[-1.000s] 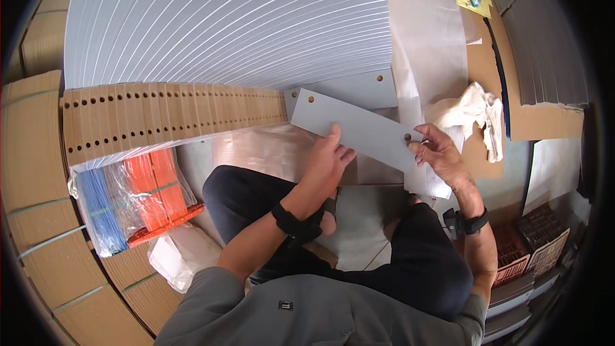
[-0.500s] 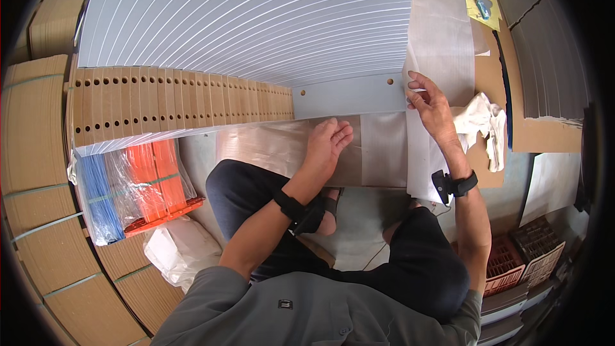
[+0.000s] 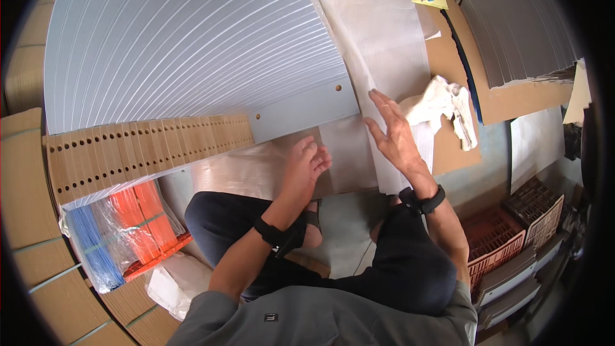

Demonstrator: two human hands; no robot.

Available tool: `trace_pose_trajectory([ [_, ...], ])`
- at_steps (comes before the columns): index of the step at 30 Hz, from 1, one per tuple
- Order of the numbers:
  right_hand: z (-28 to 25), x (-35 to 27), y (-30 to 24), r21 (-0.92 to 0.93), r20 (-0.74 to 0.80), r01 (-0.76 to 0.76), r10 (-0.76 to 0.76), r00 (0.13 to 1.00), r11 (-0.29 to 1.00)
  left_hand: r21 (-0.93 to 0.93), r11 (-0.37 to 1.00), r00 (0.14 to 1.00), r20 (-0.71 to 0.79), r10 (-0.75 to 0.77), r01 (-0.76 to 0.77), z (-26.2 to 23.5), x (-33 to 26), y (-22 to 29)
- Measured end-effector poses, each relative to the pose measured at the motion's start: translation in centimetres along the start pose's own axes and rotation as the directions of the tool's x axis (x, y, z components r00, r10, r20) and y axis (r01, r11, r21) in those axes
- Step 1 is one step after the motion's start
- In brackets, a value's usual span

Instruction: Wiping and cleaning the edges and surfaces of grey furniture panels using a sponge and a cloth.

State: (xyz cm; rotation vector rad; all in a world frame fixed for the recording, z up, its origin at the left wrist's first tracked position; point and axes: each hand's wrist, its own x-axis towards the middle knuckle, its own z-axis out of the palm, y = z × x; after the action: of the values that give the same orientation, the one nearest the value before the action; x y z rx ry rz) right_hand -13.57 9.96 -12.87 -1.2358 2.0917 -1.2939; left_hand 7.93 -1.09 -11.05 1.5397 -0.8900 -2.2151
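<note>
Bright daylight falls from the upper frame, with glare on the clear film point(image 3: 378, 32) upper centre. Lower frame is shadowed. Straight edges bend toward a black fisheye rim.

Probably a small workshop or packing store: fanned grey sheets point(image 3: 192, 45), punched cardboard strips point(image 3: 141, 150), flat cartons point(image 3: 25, 192) and plastic crates point(image 3: 512, 230) crowd the floor.

Floor: grey concrete point(image 3: 496, 147), sunlit.
Left: stacked brown corrugated cardboard sheets point(image 3: 29, 218).
Right: red-brown slatted plastic crates point(image 3: 496, 243).
</note>
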Motion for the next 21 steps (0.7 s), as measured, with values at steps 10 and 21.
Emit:
trace_pose_trajectory([
  [10,-7.1,-2.4,8.6,-0.491,-0.365,-0.477,0.326,0.872,0.729,0.222,0.967,0.951,0.249,-0.181,0.126,4.0,-5.4,-2.1],
  [21,-16.3,-5.3,-15.4,-0.019,-0.075,-0.117,0.116,0.99,0.993,0.205,0.971,0.775,0.63,-0.037,-0.12,9.4,-11.9,6.9],
])
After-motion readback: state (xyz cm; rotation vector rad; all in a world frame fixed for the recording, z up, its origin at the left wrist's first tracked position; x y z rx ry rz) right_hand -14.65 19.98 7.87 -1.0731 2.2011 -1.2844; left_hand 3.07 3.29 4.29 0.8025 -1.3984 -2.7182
